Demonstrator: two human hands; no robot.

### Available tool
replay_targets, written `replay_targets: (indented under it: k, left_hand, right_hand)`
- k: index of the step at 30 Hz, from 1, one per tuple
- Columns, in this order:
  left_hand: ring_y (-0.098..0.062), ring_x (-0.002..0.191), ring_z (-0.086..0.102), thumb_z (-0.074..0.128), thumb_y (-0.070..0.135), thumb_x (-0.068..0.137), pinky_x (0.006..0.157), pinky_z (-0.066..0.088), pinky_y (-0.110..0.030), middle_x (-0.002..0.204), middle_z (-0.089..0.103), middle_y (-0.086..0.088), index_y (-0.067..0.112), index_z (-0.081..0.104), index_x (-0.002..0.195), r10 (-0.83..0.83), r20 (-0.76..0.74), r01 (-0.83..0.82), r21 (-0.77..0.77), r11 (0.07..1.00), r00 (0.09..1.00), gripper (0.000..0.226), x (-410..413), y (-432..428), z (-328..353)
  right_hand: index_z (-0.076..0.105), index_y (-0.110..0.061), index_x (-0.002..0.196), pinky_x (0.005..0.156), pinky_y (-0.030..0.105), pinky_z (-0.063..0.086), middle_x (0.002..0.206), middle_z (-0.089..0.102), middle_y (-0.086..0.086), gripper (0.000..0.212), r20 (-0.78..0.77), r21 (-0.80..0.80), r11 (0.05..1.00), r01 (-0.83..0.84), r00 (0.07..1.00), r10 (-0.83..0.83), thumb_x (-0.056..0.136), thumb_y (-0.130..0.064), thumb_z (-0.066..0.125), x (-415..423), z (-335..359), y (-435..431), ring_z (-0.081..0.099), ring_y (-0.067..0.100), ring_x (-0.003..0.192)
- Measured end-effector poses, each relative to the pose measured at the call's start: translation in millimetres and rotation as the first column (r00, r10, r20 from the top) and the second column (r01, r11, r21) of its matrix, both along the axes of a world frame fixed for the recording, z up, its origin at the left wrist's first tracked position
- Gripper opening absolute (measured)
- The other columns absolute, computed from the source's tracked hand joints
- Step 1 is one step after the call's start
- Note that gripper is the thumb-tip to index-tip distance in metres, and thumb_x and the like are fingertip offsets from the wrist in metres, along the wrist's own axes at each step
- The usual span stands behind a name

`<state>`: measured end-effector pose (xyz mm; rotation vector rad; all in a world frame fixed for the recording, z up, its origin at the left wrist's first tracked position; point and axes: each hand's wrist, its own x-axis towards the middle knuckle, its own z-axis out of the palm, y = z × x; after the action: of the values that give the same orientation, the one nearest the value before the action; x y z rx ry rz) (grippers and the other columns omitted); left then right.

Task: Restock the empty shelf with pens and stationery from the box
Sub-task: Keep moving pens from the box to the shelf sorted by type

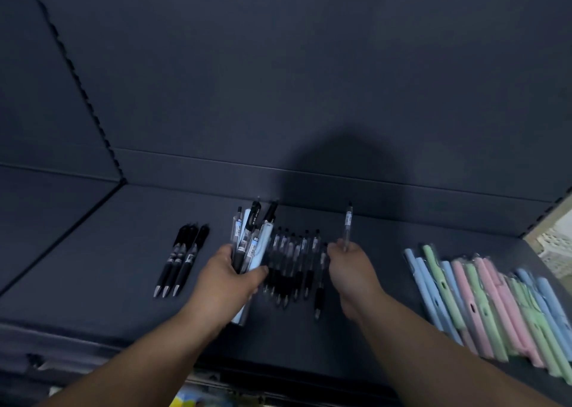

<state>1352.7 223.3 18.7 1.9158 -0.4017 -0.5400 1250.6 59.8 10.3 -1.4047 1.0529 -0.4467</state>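
My left hand (229, 278) grips a fanned bundle of pens (252, 236), black, clear and pale blue, held over the dark shelf (93, 267). My right hand (351, 265) pinches a single clear pen (348, 224) that points up and away. Between my hands a row of several clear pens with black grips (294, 267) lies on the shelf. Three black pens (179, 259) lie side by side to the left. The box is not in view.
Several pastel pens in clear sleeves (483, 301), blue, green and pink, lie on the shelf's right end. The shelf's back wall (309, 97) rises close behind the pens. A notched upright (80, 84) runs down at the left. The shelf's front edge (93, 344) is near my forearms.
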Motion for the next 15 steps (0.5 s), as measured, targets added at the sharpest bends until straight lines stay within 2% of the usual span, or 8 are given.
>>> replay_targets:
  k: [2, 3, 5, 7, 9, 11, 13, 15]
  left_hand:
    - [-0.01, 0.056, 0.066, 0.076, 0.021, 0.077, 0.066, 0.057, -0.032, 0.084, 0.072, 0.003, 0.032, 0.052, 0.095, -0.002, -0.012, 0.002, -0.018, 1.0, 1.0, 0.031, 0.2, -1.1, 1.0]
    - [-0.01, 0.057, 0.066, 0.076, 0.021, 0.077, 0.066, 0.057, -0.032, 0.087, 0.073, 0.002, 0.03, 0.055, 0.098, -0.012, -0.028, 0.012, -0.029, 1.0, 1.0, 0.031, 0.0, -1.1, 2.0]
    - [-0.015, 0.072, 0.068, 0.076, 0.023, 0.077, 0.075, 0.057, -0.035, 0.099, 0.071, -0.003, 0.019, 0.053, 0.123, -0.047, -0.053, 0.045, -0.039, 0.998, 0.997, 0.051, 1.1, -1.1, 3.1]
    - [-0.022, 0.094, 0.067, 0.076, 0.026, 0.078, 0.09, 0.054, -0.042, 0.112, 0.068, -0.005, 0.013, 0.042, 0.138, -0.072, -0.049, 0.071, -0.022, 0.997, 0.996, 0.07, 3.5, 0.2, 3.8]
    - [-0.023, 0.108, 0.062, 0.077, 0.03, 0.078, 0.097, 0.049, -0.042, 0.125, 0.062, -0.005, 0.014, 0.033, 0.145, -0.086, -0.036, 0.086, -0.01, 0.996, 0.996, 0.081, 5.6, 2.2, 3.9]
    - [-0.018, 0.105, 0.063, 0.076, 0.034, 0.078, 0.09, 0.052, -0.034, 0.124, 0.062, -0.003, 0.016, 0.034, 0.144, -0.114, -0.031, 0.114, -0.016, 0.993, 0.993, 0.08, 7.2, 5.4, 5.2]
    - [-0.012, 0.093, 0.066, 0.076, 0.036, 0.078, 0.078, 0.052, -0.027, 0.114, 0.067, 0.001, 0.02, 0.047, 0.131, -0.168, -0.067, 0.163, -0.065, 0.984, 0.984, 0.063, 10.0, 8.5, 7.1]
    - [-0.009, 0.082, 0.067, 0.075, 0.036, 0.078, 0.073, 0.052, -0.026, 0.102, 0.071, 0.005, 0.024, 0.055, 0.12, -0.23, -0.123, 0.216, -0.114, 0.97, 0.965, 0.048, 11.5, 11.5, 11.0]
  right_hand:
    - [0.05, -0.027, 0.086, 0.047, 0.016, 0.036, 0.075, 0.052, -0.006, 0.014, -0.034, -0.083, 0.997, -0.007, 0.999, 0.004, 0.095, -0.019, 0.044, -12.1, -1.3, 3.7, 0.046, 0.006, 0.062]
    - [0.051, -0.028, 0.087, 0.046, 0.013, 0.037, 0.08, 0.056, -0.007, 0.014, -0.05, -0.133, 0.991, -0.008, 0.999, 0.001, 0.093, -0.016, 0.046, -16.8, -1.8, 6.4, 0.05, 0.005, 0.066]
    - [0.056, -0.024, 0.093, 0.051, 0.01, 0.042, 0.098, 0.063, -0.001, 0.01, -0.109, -0.231, 0.972, -0.03, 0.994, 0.005, 0.089, -0.015, 0.054, -23.3, -3.6, 11.1, 0.059, 0.01, 0.079]
    - [0.057, -0.011, 0.101, 0.064, 0.018, 0.048, 0.111, 0.061, 0.009, 0.017, -0.228, -0.306, 0.944, -0.123, 0.972, 0.053, 0.086, -0.017, 0.058, -25.6, -4.5, 15.6, 0.062, 0.021, 0.092]
    - [0.058, -0.003, 0.094, 0.056, 0.014, 0.043, 0.103, 0.063, 0.015, 0.015, -0.319, -0.36, 0.907, -0.22, 0.942, 0.103, 0.085, -0.015, 0.059, -25.0, -5.8, 18.9, 0.062, 0.024, 0.086]
    - [0.063, 0.0, 0.098, 0.052, 0.016, 0.04, 0.098, 0.064, 0.015, 0.019, -0.373, -0.372, 0.878, -0.303, 0.914, 0.157, 0.086, -0.013, 0.058, -22.6, -5.4, 23.3, 0.062, 0.021, 0.08]
    - [0.065, -0.005, 0.105, 0.062, 0.018, 0.04, 0.106, 0.062, 0.01, 0.022, -0.411, -0.402, 0.854, -0.33, 0.899, 0.153, 0.089, -0.017, 0.057, -20.0, -2.5, 27.3, 0.062, 0.018, 0.088]
    - [0.065, -0.011, 0.104, 0.073, 0.018, 0.039, 0.108, 0.061, 0.004, 0.021, -0.353, -0.505, 0.828, -0.243, 0.934, 0.059, 0.092, -0.026, 0.057, -18.0, 3.4, 32.4, 0.06, 0.015, 0.097]
